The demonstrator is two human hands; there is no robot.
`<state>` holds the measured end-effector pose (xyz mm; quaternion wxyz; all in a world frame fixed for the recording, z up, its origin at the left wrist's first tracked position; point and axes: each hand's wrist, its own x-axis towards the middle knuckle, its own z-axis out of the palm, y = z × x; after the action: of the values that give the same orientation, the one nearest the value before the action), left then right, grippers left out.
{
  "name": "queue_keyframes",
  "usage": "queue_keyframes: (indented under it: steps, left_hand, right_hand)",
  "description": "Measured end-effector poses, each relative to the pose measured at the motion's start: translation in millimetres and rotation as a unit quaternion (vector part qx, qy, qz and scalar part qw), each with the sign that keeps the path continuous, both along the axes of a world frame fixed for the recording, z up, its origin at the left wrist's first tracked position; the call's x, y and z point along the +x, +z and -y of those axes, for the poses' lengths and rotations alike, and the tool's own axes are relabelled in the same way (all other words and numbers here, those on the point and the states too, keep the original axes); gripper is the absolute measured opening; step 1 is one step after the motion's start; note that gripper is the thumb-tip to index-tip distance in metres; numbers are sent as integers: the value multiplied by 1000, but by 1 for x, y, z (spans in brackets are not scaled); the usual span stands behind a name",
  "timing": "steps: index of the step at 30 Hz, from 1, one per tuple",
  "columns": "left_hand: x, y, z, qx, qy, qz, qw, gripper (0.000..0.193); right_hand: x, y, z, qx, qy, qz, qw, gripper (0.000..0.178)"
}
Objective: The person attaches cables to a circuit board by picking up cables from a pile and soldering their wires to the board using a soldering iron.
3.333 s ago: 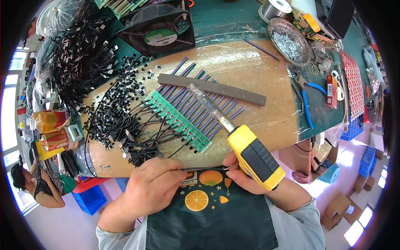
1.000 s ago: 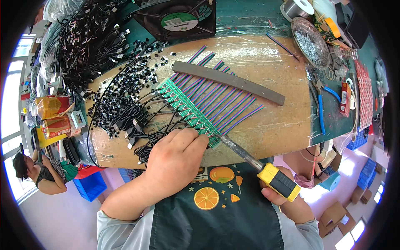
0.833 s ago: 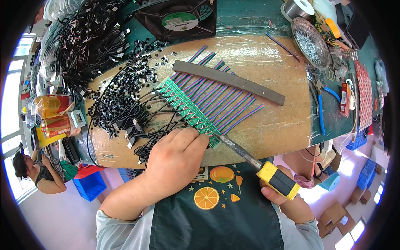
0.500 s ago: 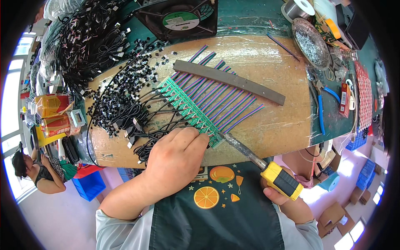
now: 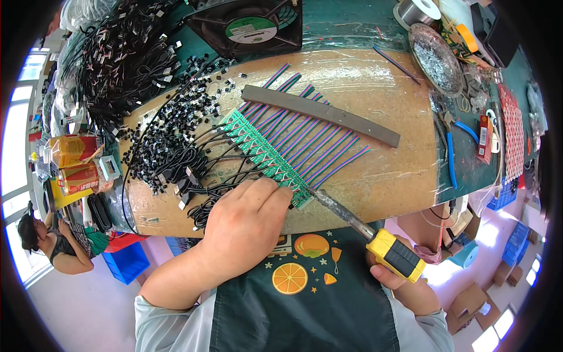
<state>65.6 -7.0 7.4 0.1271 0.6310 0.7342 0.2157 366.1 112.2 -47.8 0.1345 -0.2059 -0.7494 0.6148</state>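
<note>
My right hand [image 5: 392,271] grips a soldering iron [image 5: 384,246] by its yellow and black handle. The iron's tip meets the near end of a strip of green circuit boards [image 5: 264,155], beside the last coloured wires. Closed at that same end is my left hand [image 5: 249,226], its fingertips pinched at the board's edge; what they hold is hidden. Black cables [image 5: 226,157] run from the strip's left side. Striped ribbon wires [image 5: 319,154] fan out from its right side, and a brown flat bar [image 5: 322,114] lies across them.
Loose black connectors [image 5: 176,111] and bundled cables [image 5: 129,64] cover the left. A fan [image 5: 252,29] stands at the back. On the right are a metal dish [image 5: 437,61], a solder spool [image 5: 417,12] and blue-handled pliers [image 5: 450,144]. Another person [image 5: 56,243] is far left.
</note>
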Motion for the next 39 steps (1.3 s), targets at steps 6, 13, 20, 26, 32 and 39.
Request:
queue_keyframes:
  steps: [6, 13, 20, 26, 32, 39]
  left_hand:
    - [0, -2, -1, 16, 7, 9, 1000, 22]
    - [-2, 2, -3, -20, -4, 16, 1000, 21]
    - [-2, 5, -5, -38, -15, 3, 999, 20]
    - [0, 1, -4, -24, -15, -4, 1000, 19]
    - [2, 0, -2, -24, -8, -9, 1000, 19]
    - [3, 0, -3, -26, -5, -15, 1000, 19]
  right_hand:
    - [3, 1, 0, -9, 16, 16, 1000, 31]
    - [6, 0, 2, -14, -1, 20, 1000, 30]
    - [17, -12, 7, 16, -4, 5, 1000, 34]
    - [20, -15, 7, 29, 5, 11, 1000, 38]
    - [17, -15, 6, 35, 9, 15, 999, 37]
    - [7, -4, -1, 33, 25, -4, 999, 32]
